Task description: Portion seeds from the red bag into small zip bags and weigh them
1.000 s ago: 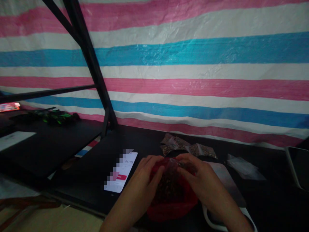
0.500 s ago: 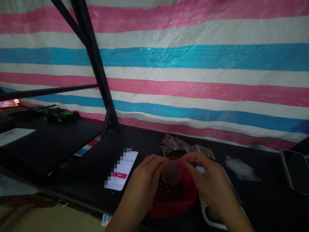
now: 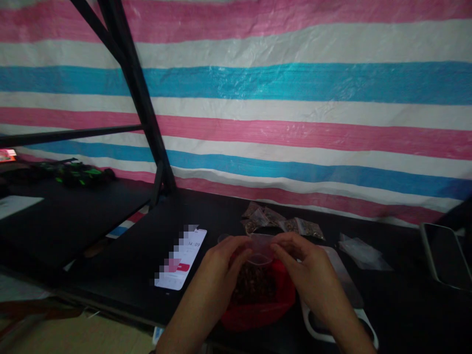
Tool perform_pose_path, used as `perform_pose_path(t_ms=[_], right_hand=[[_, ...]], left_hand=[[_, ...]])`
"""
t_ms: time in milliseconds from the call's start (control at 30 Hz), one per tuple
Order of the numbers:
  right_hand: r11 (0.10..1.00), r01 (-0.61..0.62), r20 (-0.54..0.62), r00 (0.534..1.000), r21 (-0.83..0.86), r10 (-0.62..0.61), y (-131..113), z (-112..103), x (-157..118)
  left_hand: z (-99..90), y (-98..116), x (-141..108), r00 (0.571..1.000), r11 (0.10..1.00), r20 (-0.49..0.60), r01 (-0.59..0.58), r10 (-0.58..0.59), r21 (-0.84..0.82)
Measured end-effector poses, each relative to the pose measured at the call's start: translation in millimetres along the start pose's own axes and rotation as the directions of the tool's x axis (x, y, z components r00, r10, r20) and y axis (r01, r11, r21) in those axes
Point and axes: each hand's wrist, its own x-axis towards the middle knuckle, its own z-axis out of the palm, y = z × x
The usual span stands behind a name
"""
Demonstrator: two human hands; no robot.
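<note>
My left hand (image 3: 227, 258) and my right hand (image 3: 304, 258) pinch opposite sides of a small clear plastic bag (image 3: 261, 250). They hold it stretched between the fingertips, just above a red bag (image 3: 254, 319). Inside the red bag lies a heap of brown, dried-looking bits (image 3: 254, 285); I cannot make out what they are. Whether the clear bag contains anything does not show. Under my right forearm is a white scale-like device (image 3: 317, 332) with a grey plate (image 3: 344, 278).
Behind the red bag lie several small clear bags (image 3: 309, 228) filled with brown bits. Flat clear bags (image 3: 363, 253) are to their right. A lit phone (image 3: 188, 260) lies left, a dark phone (image 3: 448, 253) far right. A black metal frame (image 3: 142, 108) rises at left.
The clear bag has risen from hanging down over the brown bits and now sits flatter between my fingers. More of the heap shows. The whole view has shifted slightly.
</note>
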Motion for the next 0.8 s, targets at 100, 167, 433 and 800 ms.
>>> perform_pose_path(t_ms=[100,167,433,800], right_hand=[[0.998,-0.005,0.077,0.997,0.059,0.0,-2.5,1.9,0.0],[0.996,-0.012,0.104,0.995,0.09,0.003,-5.1,4.5,-0.9],[0.988,-0.035,-0.204,0.977,0.152,0.066,10.5,-46.1,16.5],[0.704,-0.608,-0.833,0.551,-0.367,0.041,105.6,-153.6,21.7]], left_hand=[[-0.5,4.8,1.0,1.0,1.0,0.001,0.019,-0.019,0.019],[-1.2,9.0,-0.3,1.0,1.0,-0.01,0.027,-0.027,0.016],[-12.8,-1.7,-5.8,0.989,0.994,-0.128,0.083,-0.075,0.066],[-25.9,-21.1,-3.1,0.977,0.978,-0.212,0.069,-0.027,0.196]])
